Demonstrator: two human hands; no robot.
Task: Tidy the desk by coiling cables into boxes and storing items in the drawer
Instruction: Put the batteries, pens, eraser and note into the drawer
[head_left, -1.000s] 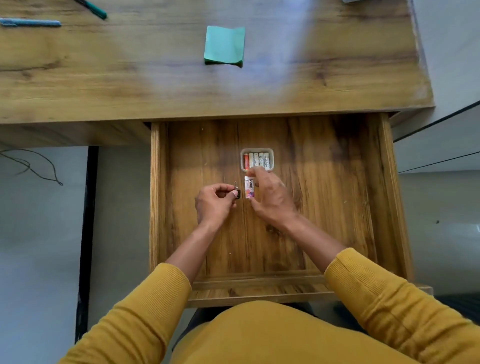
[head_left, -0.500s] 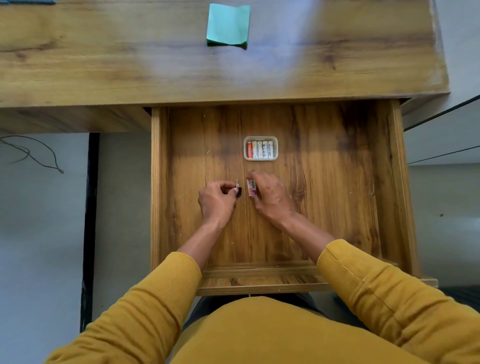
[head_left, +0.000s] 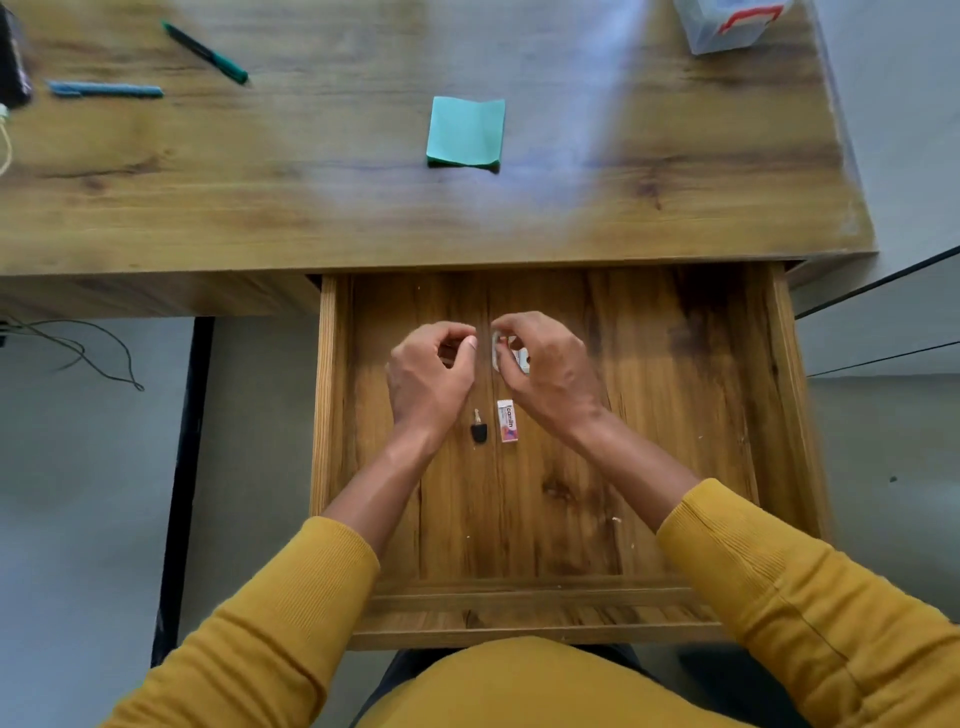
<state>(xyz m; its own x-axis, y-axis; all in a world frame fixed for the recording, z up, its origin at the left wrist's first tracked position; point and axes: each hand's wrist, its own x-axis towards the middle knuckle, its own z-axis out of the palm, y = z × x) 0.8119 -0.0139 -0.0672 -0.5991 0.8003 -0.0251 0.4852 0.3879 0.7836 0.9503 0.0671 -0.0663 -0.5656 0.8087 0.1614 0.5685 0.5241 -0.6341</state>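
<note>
The desk drawer (head_left: 779, 415) is pulled out below the desktop. On its floor lie a small black key (head_left: 478, 430) and, just to its right, a white eraser (head_left: 507, 421); no hand touches either. My left hand (head_left: 428, 376) hovers beyond the key with loosely curled fingers and holds nothing. My right hand (head_left: 545, 371) is over the small white battery tray (head_left: 521, 358) and hides most of it. Its fingers curl at the tray's left edge, and a grip cannot be made out.
On the desktop (head_left: 311, 208) lie a green sticky-note pad (head_left: 466, 132), a green pen (head_left: 205, 52) and a blue pen (head_left: 104, 89). A clear plastic box (head_left: 727, 23) stands at the far right. A thin cable (head_left: 83, 351) hangs under the desk on the left.
Both hands have let go of the key and the eraser and moved away from me, towards the battery tray. The key and eraser now lie free on the drawer floor.
</note>
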